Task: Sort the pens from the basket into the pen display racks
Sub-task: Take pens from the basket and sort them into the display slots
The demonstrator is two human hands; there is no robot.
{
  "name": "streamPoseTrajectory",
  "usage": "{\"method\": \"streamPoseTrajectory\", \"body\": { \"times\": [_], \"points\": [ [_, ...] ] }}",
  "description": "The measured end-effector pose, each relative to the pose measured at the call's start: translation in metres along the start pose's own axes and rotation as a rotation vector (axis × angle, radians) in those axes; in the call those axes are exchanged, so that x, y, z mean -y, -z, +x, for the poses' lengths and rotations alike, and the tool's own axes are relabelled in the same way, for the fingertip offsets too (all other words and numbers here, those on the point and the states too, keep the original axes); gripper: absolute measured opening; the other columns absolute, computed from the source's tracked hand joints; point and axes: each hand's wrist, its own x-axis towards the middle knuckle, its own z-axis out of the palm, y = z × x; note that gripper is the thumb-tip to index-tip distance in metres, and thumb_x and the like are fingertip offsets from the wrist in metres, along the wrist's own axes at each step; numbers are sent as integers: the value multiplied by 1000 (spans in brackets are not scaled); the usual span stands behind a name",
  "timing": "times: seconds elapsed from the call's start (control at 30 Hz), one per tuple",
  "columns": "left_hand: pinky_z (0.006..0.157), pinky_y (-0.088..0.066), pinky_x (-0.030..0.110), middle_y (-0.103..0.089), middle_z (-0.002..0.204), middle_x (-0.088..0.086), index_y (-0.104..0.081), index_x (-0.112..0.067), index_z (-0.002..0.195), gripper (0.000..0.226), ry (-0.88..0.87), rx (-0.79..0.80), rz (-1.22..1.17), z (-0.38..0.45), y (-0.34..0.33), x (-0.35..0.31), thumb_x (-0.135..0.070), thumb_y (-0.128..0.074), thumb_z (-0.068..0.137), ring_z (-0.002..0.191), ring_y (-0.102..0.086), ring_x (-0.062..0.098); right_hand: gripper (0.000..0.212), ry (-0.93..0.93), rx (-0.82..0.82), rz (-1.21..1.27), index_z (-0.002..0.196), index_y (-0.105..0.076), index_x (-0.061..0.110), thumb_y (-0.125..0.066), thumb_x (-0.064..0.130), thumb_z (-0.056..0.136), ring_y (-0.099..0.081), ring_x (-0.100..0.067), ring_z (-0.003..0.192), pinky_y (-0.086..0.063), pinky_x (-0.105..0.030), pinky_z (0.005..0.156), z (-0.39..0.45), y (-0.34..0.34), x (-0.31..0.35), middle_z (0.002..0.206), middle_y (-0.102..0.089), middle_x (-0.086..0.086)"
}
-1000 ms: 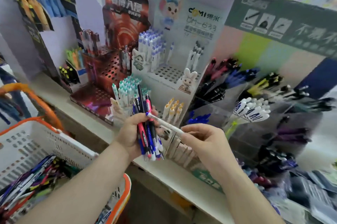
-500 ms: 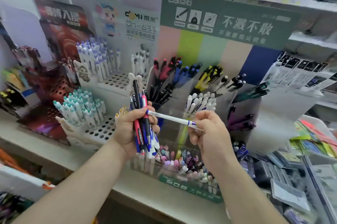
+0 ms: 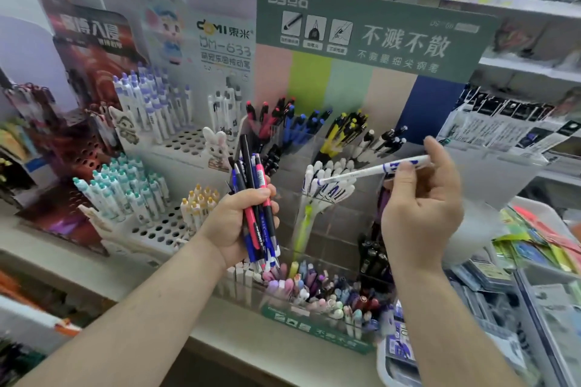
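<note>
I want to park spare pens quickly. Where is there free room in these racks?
Empty holes show in the white rack, beside the purple-capped pens, and in the lower tier's front rows, before the teal-capped pens. The white-and-blue pen compartment and bottom bin look crowded.

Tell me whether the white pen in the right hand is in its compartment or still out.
Out. The right hand pinches the white pen, which lies nearly level in the air, its tip just over the matching white pens standing in the rack.
</note>
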Motion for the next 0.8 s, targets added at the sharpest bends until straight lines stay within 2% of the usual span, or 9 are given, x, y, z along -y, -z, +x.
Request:
{"method": "streamPoseTrajectory", "body": {
  "times": [0.13, 0.23, 0.27, 0.33, 0.37, 0.43, 0.63, 0.73, 0.8],
  "points": [
    [54, -53, 26, -61, 68, 0, -76, -20, 63, 17, -16, -15, 1, 2, 2, -1, -13, -62, 69, 58, -60, 11, 27, 152, 43, -117, 118, -54, 5, -63, 12, 94, -56, -3, 69, -45, -11, 69, 5, -11, -14, 86, -61, 6],
    [54, -53, 26, -62, 68, 0, -76, -20, 62, 17, -1, -25, -1, 2, 2, -1, -13, -62, 69, 57, -60, 11, 25, 240, 115, -162, 115, -56, 6, -67, 7, 92, -55, -5, 69, -39, -2, 67, 3, -23, -21, 84, -60, 6],
    [54, -53, 26, -62, 68, 0, -76, -20, 62, 16, 5, -31, 4, 2, 2, -2, -12, -63, 68, 57, -60, 11, 25, 251, 149, -167, 114, -56, 12, -67, 9, 91, -56, -7, 67, -42, -6, 65, 3, -27, -23, 83, -60, 6],
    [54, -53, 26, -63, 68, 0, -76, -20, 62, 16, 15, -38, 11, 2, 3, -2, -12, -63, 68, 57, -60, 11, 22, 260, 223, -194, 110, -58, 18, -67, 13, 91, -61, -16, 69, -51, -24, 65, 2, -32, -29, 82, -63, 5],
    [54, -53, 26, -63, 68, 0, -76, -19, 62, 16, 18, -38, 15, 1, 3, -3, -12, -63, 68, 57, -60, 11, 18, 282, 262, -229, 108, -63, 15, -67, 14, 90, -61, -18, 72, -53, -34, 66, 2, -35, -33, 82, -64, 4],
    [55, -53, 26, -63, 68, 0, -76, -19, 62, 15, 24, -38, 27, 1, 4, -2, -13, -64, 69, 57, -60, 12, 13, 351, 313, -341, 100, -73, 11, -66, 15, 89, -59, -21, 78, -53, -43, 71, 1, -39, -40, 84, -67, 0],
    [58, -54, 29, -63, 70, 2, -77, -17, 70, 11, 35, -23, 69, -2, 3, 2, -12, -67, 69, 61, -61, 14, 15, 413, 354, -634, 88, -81, 17, -67, 21, 83, -56, -34, 92, -42, -41, 76, -13, -42, -50, 97, -65, -9],
    [60, -54, 30, -62, 75, 3, -72, -14, 82, 15, 26, -28, 72, -3, 1, 4, -10, -68, 68, 63, -62, 14, 17, 395, 366, -650, 90, -81, 18, -66, 21, 82, -56, -34, 99, -42, -44, 80, -16, -40, -50, 105, -65, -10],
    [65, -53, 32, -62, 76, 3, -74, -15, 81, 15, 18, -17, 103, -4, 0, 4, -11, -69, 68, 65, -62, 15, 20, 384, 358, -618, 96, -79, 16, -65, 19, 82, -56, -33, 99, -43, -44, 82, -16, -39, -46, 105, -64, -10]
  ]
}}
